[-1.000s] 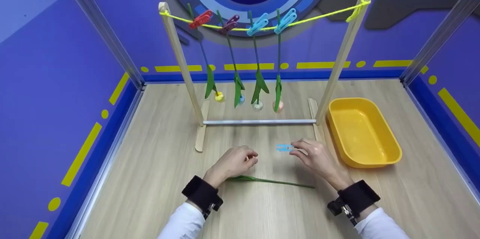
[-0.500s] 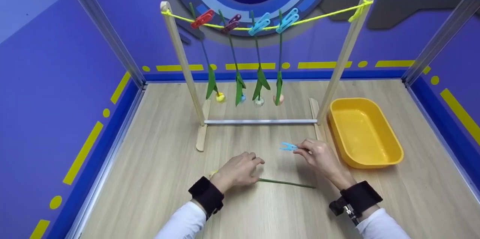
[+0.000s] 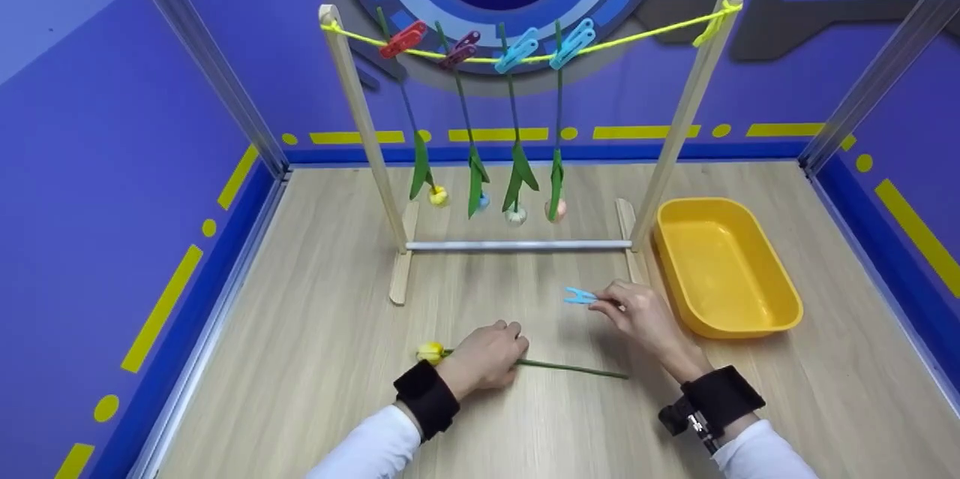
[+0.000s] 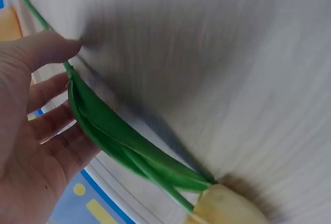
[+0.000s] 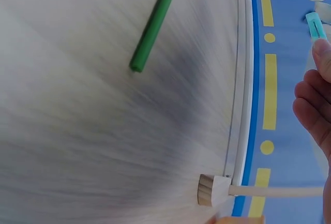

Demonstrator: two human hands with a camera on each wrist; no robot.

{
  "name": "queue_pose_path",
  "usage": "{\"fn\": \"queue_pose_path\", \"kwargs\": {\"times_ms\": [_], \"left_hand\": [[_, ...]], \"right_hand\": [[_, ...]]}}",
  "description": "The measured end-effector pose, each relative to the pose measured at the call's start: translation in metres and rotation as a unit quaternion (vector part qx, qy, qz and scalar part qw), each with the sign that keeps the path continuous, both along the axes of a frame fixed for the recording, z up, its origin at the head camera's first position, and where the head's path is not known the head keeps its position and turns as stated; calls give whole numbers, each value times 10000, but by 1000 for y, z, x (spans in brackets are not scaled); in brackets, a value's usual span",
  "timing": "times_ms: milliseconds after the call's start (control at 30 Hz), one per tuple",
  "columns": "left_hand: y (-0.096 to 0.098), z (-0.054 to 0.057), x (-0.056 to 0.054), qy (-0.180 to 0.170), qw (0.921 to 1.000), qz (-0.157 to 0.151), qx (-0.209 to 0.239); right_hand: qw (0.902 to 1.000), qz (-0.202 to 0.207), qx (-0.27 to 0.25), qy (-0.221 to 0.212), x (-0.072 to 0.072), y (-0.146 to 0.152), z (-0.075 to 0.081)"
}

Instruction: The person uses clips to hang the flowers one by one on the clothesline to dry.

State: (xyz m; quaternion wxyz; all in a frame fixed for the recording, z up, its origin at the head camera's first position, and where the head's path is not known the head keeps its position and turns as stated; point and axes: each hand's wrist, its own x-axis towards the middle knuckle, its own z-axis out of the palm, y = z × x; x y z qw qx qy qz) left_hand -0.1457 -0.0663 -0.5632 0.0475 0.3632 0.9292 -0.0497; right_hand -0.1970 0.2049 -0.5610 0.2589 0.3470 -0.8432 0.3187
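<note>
A yellow tulip (image 3: 430, 352) lies across the front of the table, bloom to the left and bare stem to the right. My left hand (image 3: 487, 353) is over its middle. In the left wrist view, the thumb crosses the stem and the fingers curl behind the green leaf (image 4: 119, 125). My right hand (image 3: 641, 317) pinches a light blue clothespin (image 3: 580, 296) by its handle end, its jaws pointing left, above the table. The right wrist view shows that clothespin (image 5: 314, 26) at its edge and the tulip's cut stem end (image 5: 147, 43).
Behind the hands stands a wooden frame (image 3: 362, 118) with a yellow cord (image 3: 652, 30). Several tulips hang heads down from it, held by red (image 3: 403, 40), purple and light blue clothespins. A yellow basin (image 3: 727, 269) sits to the right. A metal bar (image 3: 517, 245) joins the frame's feet.
My left hand has moved right and down onto the tulip, its fingers closing about the stem, and the bloom has come into view. The clothespin in my right hand has turned and shifted slightly right.
</note>
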Motion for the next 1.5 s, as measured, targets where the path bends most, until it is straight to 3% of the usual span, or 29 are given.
{"fn": "queue_pose_path", "kwargs": {"times_ms": [200, 367, 533, 667, 767, 1000, 1100, 1300, 1500], "left_hand": [[8, -1, 2, 532, 9977, -294, -307], [14, -7, 7, 553, 9975, -309, -310], [15, -9, 6, 589, 9971, -297, -372], [12, -12, 2, 183, 9992, -273, -236], [8, -15, -1, -239, 9995, -154, 121], [1, -18, -4, -943, 9916, 206, 860], [-2, -17, -4, -1023, 9895, 275, 985], [-11, -17, -5, -846, 9897, 186, 1137], [-21, -12, -7, -945, 9831, 249, 1551]], "right_hand": [[9997, -176, 32, -181, 3, 1, -1], [9985, -185, 98, -514, 7, 0, -5], [9976, -276, 88, -628, 5, 1, -5], [9978, -317, 4, -577, 4, 5, -5], [9981, -317, -52, -516, 3, 8, -6], [9986, -318, -90, -418, 0, 13, -7], [9984, -342, -99, -431, -2, 13, -6], [9962, -610, -154, -596, -3, 13, -4], [9932, -847, -349, -720, -4, 15, -7]]}}
